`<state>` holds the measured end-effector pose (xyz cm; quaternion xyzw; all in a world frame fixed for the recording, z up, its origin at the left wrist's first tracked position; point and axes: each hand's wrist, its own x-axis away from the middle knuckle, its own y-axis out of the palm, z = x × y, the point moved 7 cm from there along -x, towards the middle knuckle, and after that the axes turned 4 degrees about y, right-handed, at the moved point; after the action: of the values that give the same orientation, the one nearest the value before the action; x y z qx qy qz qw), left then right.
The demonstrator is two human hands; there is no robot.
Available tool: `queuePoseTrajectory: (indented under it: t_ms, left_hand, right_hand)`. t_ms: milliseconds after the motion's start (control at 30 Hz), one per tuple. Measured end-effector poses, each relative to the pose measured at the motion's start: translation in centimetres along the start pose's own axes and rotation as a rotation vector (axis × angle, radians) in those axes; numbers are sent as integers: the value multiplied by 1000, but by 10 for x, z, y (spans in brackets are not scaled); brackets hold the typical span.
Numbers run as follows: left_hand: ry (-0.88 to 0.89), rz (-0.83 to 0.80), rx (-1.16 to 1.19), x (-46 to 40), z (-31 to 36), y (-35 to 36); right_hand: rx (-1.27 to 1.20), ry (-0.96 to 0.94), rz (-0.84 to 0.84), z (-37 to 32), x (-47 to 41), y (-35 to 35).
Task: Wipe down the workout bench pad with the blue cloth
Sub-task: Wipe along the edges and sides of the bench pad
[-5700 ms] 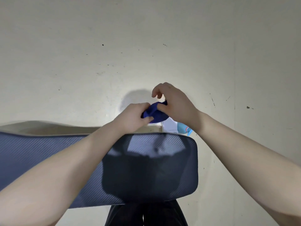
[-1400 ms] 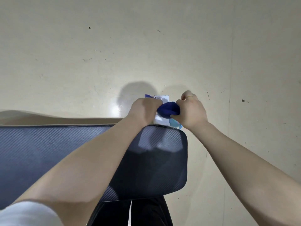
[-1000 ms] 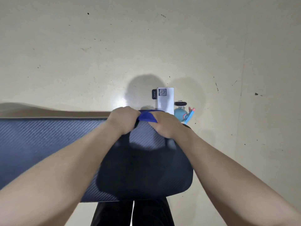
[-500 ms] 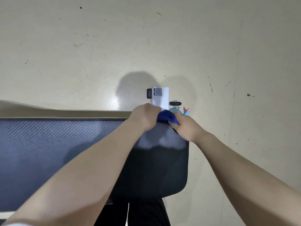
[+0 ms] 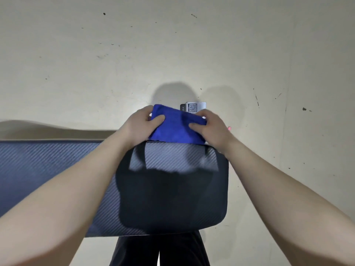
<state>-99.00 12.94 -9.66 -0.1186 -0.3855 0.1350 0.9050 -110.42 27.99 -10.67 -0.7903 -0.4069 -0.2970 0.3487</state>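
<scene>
The bench pad point(image 5: 57, 169), dark with a fine woven pattern, runs in from the left edge of the view and ends in a rounded right end below the hands; its far edge is a straight line across the middle of the view. Both bare forearms reach forward over the pad, and their shadow darkens its right end. The left hand point(image 5: 141, 127) sits at the pad's far edge, fingers curled behind the left side of the blue cloth point(image 5: 175, 125) and thumb pressed on its front, so it grasps that side. The cloth is spread between the two hands as a flat, partly unfolded piece, its lower edge meeting the pad's far edge near the right end and its upper edge raised over the floor beyond; whether it rests on the pad or is held just above it cannot be told. The right hand point(image 5: 212, 128) grips the cloth's right side in the same way, thumb on the front and fingers bent behind. Just beyond the cloth, a white card with a square code point(image 5: 194, 106) stands on the pale floor point(image 5: 76, 64), partly hidden by the cloth. Below the pad's near edge, dark trouser legs point(image 5: 159, 250) show.
</scene>
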Motion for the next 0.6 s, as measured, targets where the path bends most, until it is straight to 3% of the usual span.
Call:
queuePoseTrajectory:
  t_ms: [67, 233, 333, 400, 467, 533, 600]
  left_hand:
    - [53, -60, -136, -10, 6, 14]
    - [-28, -92, -736, -19, 0, 45]
    - [213, 40, -889, -18, 23, 43]
    - [350, -173, -729, -8, 31, 59]
    - [336, -450, -720, 3, 26, 80]
    - [325, -530, -830, -1, 20, 91]
    - [303, -532, -794, -12, 21, 101]
  right_hand:
    - [20, 58, 42, 10, -5, -11]
    - [489, 50, 159, 14, -6, 0]
    - [873, -183, 123, 7, -5, 14]
    - [772, -249, -65, 18, 1, 17]
    - [601, -221, -230, 30, 14, 13]
    - [652, -277, -236, 37, 22, 5]
    - [793, -282, -185, 43, 21, -3]
